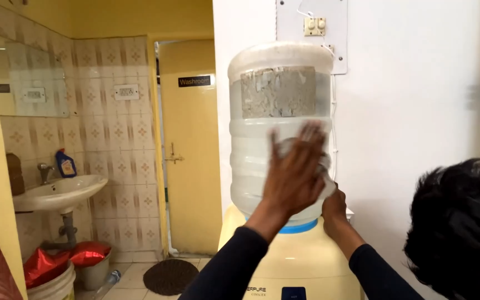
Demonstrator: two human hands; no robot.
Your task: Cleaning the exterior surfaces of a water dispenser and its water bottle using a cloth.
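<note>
Left hand [295, 175] presses spread, open fingers flat on the upturned water jug [279, 128] (motion-blurred), right hand [334, 208] just beyond them at its neck atop the cream dispenser [301, 261], grip hidden.

**Bright room, one blurry hand**

You stand in soft, even light. The white wall [418, 111] looks bright with no hard shadows. Your left hand [295, 172] is smeared with blur. The dark hair [462, 222] close by is fuzzy. The water bottle [279, 111] looks sharp.
</note>
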